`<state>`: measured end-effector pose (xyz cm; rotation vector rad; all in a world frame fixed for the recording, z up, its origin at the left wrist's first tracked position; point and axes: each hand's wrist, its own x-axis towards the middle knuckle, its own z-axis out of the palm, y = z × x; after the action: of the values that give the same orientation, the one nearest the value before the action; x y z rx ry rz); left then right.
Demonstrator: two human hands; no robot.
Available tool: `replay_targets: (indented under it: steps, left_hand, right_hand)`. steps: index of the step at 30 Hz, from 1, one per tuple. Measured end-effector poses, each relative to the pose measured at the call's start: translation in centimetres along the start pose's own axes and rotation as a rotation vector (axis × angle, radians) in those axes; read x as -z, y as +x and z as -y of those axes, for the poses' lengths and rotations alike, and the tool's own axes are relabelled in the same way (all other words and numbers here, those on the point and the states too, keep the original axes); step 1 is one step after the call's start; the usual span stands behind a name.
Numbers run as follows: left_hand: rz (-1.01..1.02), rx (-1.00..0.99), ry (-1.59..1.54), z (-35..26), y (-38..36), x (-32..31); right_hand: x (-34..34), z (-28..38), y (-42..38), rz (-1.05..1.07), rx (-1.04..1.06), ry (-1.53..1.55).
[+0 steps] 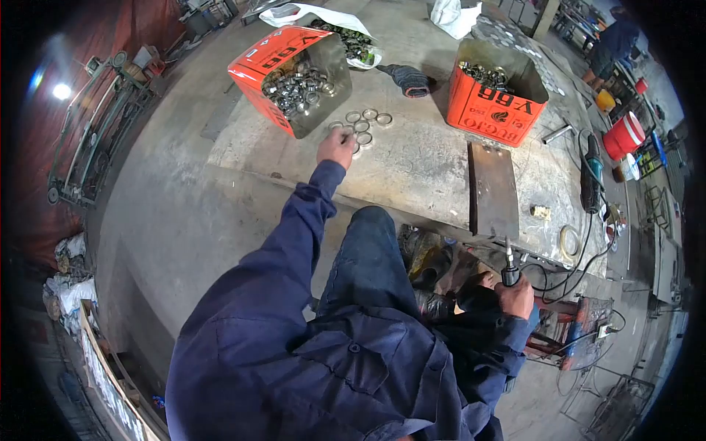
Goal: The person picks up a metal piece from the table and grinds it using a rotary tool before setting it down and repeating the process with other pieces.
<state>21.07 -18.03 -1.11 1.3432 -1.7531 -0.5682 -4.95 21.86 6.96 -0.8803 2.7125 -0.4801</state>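
Note:
My left hand (pixel 337 149) reaches over the worktable, its bent fingers closed on a metal ring (pixel 356 149) at the near side of a small group; the fingers partly cover it. Other shiny metal rings (pixel 363 137) lie flat just beyond the fingertips. Down at the table's front edge, my right hand (pixel 516 298) is wrapped around a handheld rotary grinder (pixel 510 273), whose narrow tip points up and away from me. A dark metal plate (pixel 493 189) lies on the table just beyond that tool.
An orange tin (pixel 273 62) tipped on its side and another orange tin (pixel 489 110) hold many rings. Between them are a dark glove (pixel 408 79) and a white sack (pixel 323 16) of dark parts. An angle grinder (pixel 591 176) with cables rests at right. A person (pixel 616 44) stands far right.

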Motion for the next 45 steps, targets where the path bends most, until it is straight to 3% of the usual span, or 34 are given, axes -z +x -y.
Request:
replay_targets:
  steps: [3, 5, 6, 9, 12, 17, 19, 21, 22, 27, 29, 35, 37, 39, 42, 44, 45]
  left_hand:
    - [0.120, -0.079, 0.145, -2.2, 2.6, -1.5]
    - [0.199, -0.229, 0.418, -3.5, 4.0, -3.1]
    - [0.322, -0.194, 0.503, -4.7, 4.5, -3.5]
    - [0.379, -0.298, 0.611, -2.7, 5.9, -7.6]
    - [0.428, -0.196, 0.815, -3.0, 6.6, -9.9]
    - [0.282, -0.299, 0.260, -3.3, 4.9, -13.5]
    - [0.370, -0.201, -0.180, -4.3, 2.4, -14.6]
    - [0.655, 0.083, -0.338, -7.2, -0.7, -14.0]
    - [0.759, 0.115, -0.372, -9.7, -2.5, -12.4]
    - [1.162, 0.178, -0.515, -16.2, -9.8, -11.0]
    - [1.208, 0.077, -0.550, -17.7, -12.2, -12.0]
    - [1.152, -0.217, -0.187, -21.1, -15.3, -13.4]
    - [1.143, -0.158, -0.178, -21.6, -15.4, -13.1]
    - [1.004, -0.290, -0.210, -20.9, -15.5, -13.8]
    - [1.021, -0.364, -0.259, -19.6, -15.4, -15.1]
    - [1.097, -0.305, -0.160, -18.7, -15.1, -16.1]
    - [1.166, -0.218, -0.296, -16.4, -15.1, -18.5]
  right_hand:
    - [-0.3, 0.1, 0.1, -0.014, 0.005, -0.035]
    - [-0.4, 0.0, 0.4, -0.031, -0.006, -0.063]
    - [-0.5, -0.3, 0.4, -0.018, 0.000, -0.060]
    - [-1.5, -2.5, 0.2, -0.057, 0.041, -0.015]
    - [-2.3, -2.5, 0.8, -0.045, 0.029, -0.106]
    - [-0.9, -1.1, 0.7, 0.014, -0.013, -0.028]
    - [-1.3, -1.6, 0.8, 0.011, -0.040, -0.020]
    - [-2.0, -2.2, 1.0, -0.022, -0.004, 0.000]
    - [-1.9, -2.1, 0.9, -0.027, -0.009, 0.002]
    - [-0.8, -1.3, 0.7, -0.057, -0.051, -0.001]
    - [-0.3, -1.7, 0.7, -0.048, -0.057, 0.012]
    - [0.6, -2.0, 0.8, -0.030, -0.102, 0.062]
    - [0.8, -2.0, 0.6, -0.039, -0.101, 0.060]
    - [1.1, -1.8, 0.5, -0.014, -0.095, 0.069]
    - [-0.8, -3.8, 1.4, -0.055, -0.034, -0.019]
    - [-1.7, -4.9, 2.0, -0.035, 0.040, 0.036]
    - [-1.5, -4.5, 1.7, -0.041, 0.022, 0.001]
